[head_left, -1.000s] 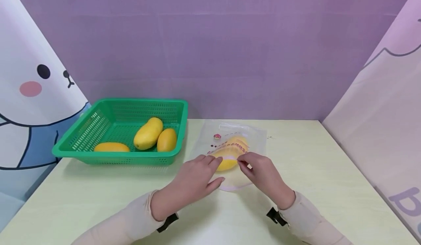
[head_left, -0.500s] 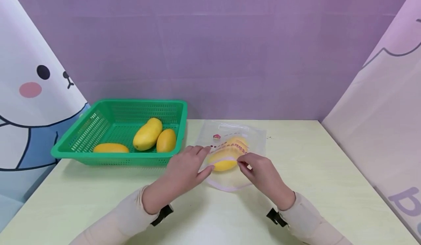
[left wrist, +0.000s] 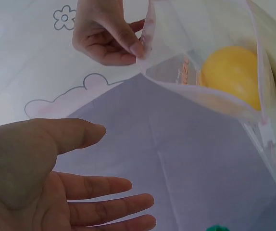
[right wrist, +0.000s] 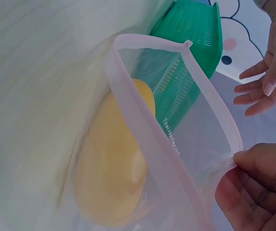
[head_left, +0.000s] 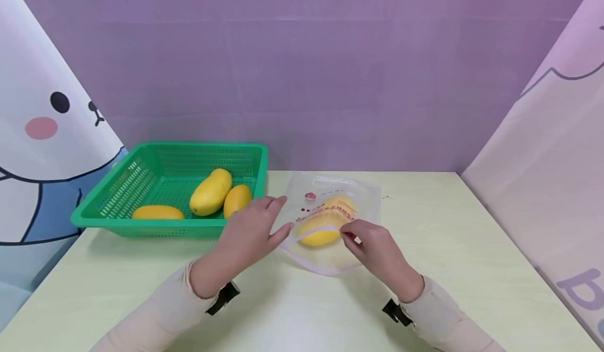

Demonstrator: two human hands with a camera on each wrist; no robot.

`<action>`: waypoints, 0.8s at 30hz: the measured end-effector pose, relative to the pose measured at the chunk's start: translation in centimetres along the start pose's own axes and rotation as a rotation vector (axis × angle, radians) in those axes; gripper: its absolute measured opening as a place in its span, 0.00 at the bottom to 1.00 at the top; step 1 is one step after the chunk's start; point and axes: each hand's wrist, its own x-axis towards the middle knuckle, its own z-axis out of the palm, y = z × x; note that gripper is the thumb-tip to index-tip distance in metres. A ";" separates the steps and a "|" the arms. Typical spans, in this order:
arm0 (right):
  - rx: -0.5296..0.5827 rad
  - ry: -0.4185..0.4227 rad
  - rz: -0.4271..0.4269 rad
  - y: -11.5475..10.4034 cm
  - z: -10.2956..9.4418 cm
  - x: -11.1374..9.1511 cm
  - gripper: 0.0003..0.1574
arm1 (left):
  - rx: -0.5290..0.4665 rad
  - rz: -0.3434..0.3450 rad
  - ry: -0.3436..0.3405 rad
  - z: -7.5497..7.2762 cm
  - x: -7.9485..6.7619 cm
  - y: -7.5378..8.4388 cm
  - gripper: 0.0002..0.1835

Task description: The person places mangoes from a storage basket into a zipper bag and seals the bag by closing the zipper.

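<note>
A clear zip bag [head_left: 367,197] with pink print lies on the table, its mouth toward me. Inside it is a yellow mango [head_left: 321,236], seen through the plastic. My right hand [head_left: 377,249] pinches the upper edge of the mouth between thumb and fingers, and the right wrist view has the pink zip rim [right wrist: 150,130] spread apart. To the left of the bag, my left hand [head_left: 243,236] holds nothing, its fingers extended and thumb apart, overlapping the basket's front right corner in the head view. A small slider [left wrist: 268,134] sits on the zip in the left wrist view.
At the left stands a green perforated basket [head_left: 165,230] holding a large mango [head_left: 211,192], a smaller one [head_left: 237,199] and another mango [head_left: 158,212] near its front wall. A purple backdrop [head_left: 302,79] rises behind the table [head_left: 453,236], with printed cloths at both sides.
My left hand has drawn away from the bag's mouth, moving left toward the basket. The left side of the mouth now shows. My right hand keeps its pinch on the edge.
</note>
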 end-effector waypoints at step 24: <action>0.018 -0.052 0.027 0.1 -0.1 -0.1 0.08 | -0.048 -0.150 -0.197 -3.4 1.3 -4.1 0.31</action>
